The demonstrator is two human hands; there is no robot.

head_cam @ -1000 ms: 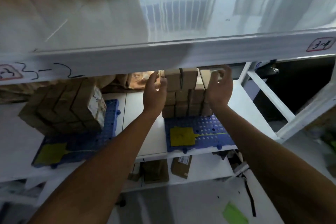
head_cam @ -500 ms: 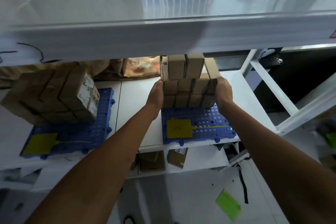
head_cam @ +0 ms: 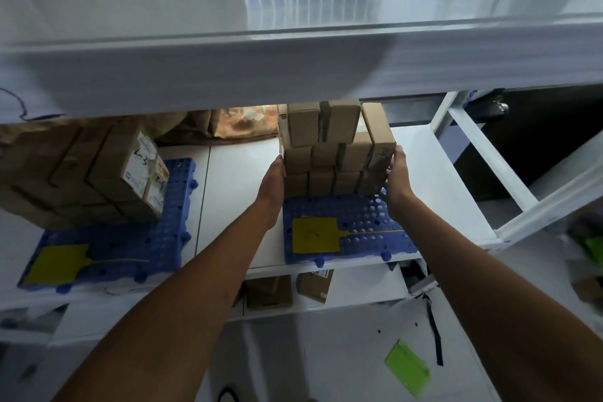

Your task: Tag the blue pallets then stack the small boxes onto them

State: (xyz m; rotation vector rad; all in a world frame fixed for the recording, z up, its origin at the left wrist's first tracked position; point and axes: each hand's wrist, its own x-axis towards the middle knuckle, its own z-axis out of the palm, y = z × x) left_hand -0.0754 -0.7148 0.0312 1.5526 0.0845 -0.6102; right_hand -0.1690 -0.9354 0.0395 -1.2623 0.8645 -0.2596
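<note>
The stack of small brown cardboard boxes [head_cam: 336, 153] stood 3 tiers high at the back of the right blue perforated plastic pallet [head_cam: 368, 222], which lay on the white metal shelf [head_cam: 241, 192]. The left hand [head_cam: 273, 179] pressed flat against the stack's left face with straight fingers, and the right hand [head_cam: 395, 173] pressed its right face the same way, so the stack was squeezed between 2 open palms, neither curling round a box.

Each box looked light and stiff, with crisp taped edges, but the tiers were loose units and would probably shear or topple if pushed at 1 level only. Pressure low and on both sides at once seemed the safest hold; the top tier, set slightly askew, looked the likeliest to slide.

A yellow paper tag [head_cam: 315, 235] lay on the pallet's front half, its string running to the right. The left blue pallet [head_cam: 143, 238] carried larger brown cartons [head_cam: 98, 173] and its own yellow tag [head_cam: 55, 263]. The white upper shelf [head_cam: 293, 68] hung close over the stack, leaving little headroom. Below, a green card [head_cam: 406, 365] lay on the pale floor.
</note>
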